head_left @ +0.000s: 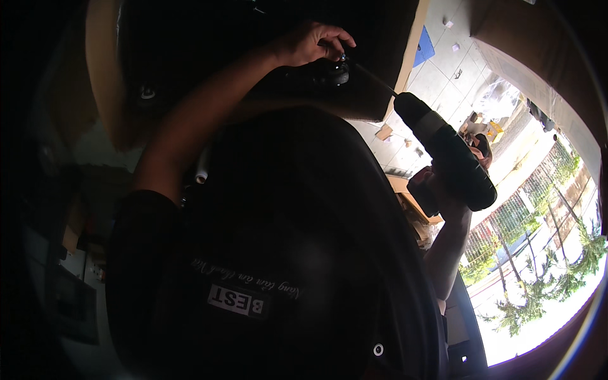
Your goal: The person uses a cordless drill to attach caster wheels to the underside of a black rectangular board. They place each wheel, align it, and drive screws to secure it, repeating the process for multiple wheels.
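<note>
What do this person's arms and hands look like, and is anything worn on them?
The left hand is bare, without a glove, and the forearm is uncovered up to a dark sleeve. The right hand is partly hidden; its wrist looks bare. I can't make out markings.

Bright daylight falls beside a pale tiled floor (437,82), with a fence (543,174) and green foliage (538,297) outside.

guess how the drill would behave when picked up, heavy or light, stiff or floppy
The drill is probably heavy for its size, judging by its thick body. Its bit looks thin and straight, so likely stiff, though its length may make it catch.
</note>
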A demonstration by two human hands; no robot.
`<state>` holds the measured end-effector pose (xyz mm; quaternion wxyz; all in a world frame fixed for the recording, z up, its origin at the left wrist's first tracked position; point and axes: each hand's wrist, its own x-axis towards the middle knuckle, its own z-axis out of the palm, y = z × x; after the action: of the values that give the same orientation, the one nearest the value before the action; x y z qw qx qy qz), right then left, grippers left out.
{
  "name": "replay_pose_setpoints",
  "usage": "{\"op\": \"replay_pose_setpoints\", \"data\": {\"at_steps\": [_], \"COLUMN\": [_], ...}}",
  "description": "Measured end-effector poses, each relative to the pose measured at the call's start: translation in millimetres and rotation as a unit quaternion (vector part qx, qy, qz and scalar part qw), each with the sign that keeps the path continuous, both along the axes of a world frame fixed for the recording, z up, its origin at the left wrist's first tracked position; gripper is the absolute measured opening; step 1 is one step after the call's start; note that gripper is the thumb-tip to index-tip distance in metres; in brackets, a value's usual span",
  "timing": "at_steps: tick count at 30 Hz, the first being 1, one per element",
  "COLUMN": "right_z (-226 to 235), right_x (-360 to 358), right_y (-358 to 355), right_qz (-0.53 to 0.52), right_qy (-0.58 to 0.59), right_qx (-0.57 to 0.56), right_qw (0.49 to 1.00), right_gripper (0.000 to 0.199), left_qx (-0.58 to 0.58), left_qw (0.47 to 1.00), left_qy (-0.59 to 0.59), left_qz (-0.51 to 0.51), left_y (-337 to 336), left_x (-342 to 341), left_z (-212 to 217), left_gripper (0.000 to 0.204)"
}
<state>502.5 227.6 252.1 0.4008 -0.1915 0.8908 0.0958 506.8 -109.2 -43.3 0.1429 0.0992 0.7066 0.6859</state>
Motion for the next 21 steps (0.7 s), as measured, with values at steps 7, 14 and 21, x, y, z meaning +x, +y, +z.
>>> {"op": "replay_pose_setpoints", "data": {"at_steps": [7,14,21], "right_z": [9.5,-1.3,-5.1], "right_x": [12.8,10.4,-3.2], "right_y": [-4.8,12.9,3.9], "right_qz": [-0.287,-0.284,-0.297], "right_qy": [-0.007,-0.006,-0.004], "right_qx": [-0.178,-0.158,-0.182], "right_qw": [0.941,0.946,0.937], "right_gripper": [0.026,0.031,0.034], "left_qx": [-0.031,-0.058,-0.079], "left_qw": [0.999,0.997,0.994], "left_qy": [0.025,0.055,0.046], "left_qz": [-0.011,-0.021,-0.053], "left_y": [4.3,9.8,12.4], "left_x": [-5.1,-8.4,-16.7], "left_z": [2.7,6.5,6.0], "left_gripper": [0.035,0.035,0.045]}}
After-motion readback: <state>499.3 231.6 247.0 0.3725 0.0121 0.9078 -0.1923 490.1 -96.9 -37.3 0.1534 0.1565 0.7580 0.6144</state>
